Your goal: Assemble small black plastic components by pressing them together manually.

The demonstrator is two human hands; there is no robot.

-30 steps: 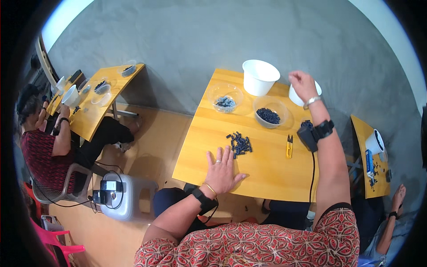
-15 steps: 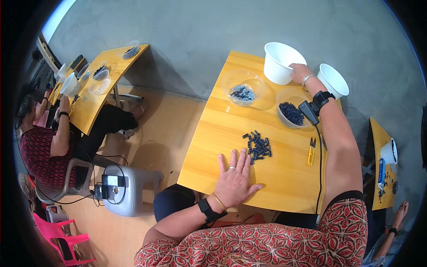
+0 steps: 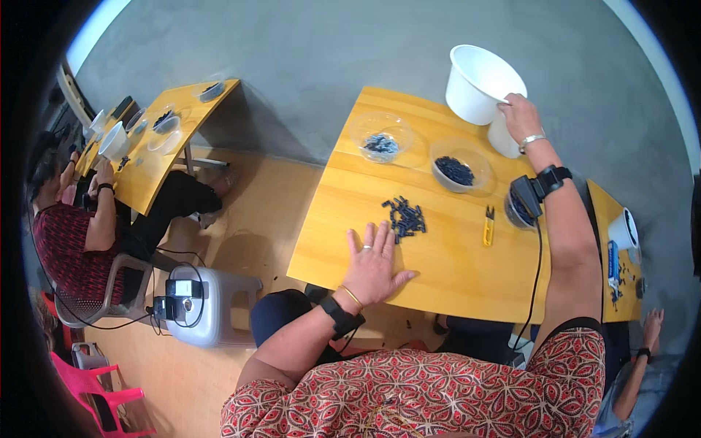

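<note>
My right hand grips the near right rim of a large white plastic tub, which is tilted at the far edge of the table. A second white tub stands just below it, partly hidden by this hand. My left hand rests flat on the table with its fingers spread. Its fingertips lie by a loose pile of small black tube-like pieces. Beyond the pile, a clear bowl holds more dark pieces. To its left is another clear bowl with bluish-grey bits.
Yellow-handled thread snips lie right of the pile. Under my right wrist stands a clear container with dark contents. A cable hangs from my wrist device. Another person works at a table on the left; a further table is at right.
My right hand has moved the large white tub rightward, and it now overlaps the second tub. My left hand stays flat on the table. The whole view has shifted slightly.
</note>
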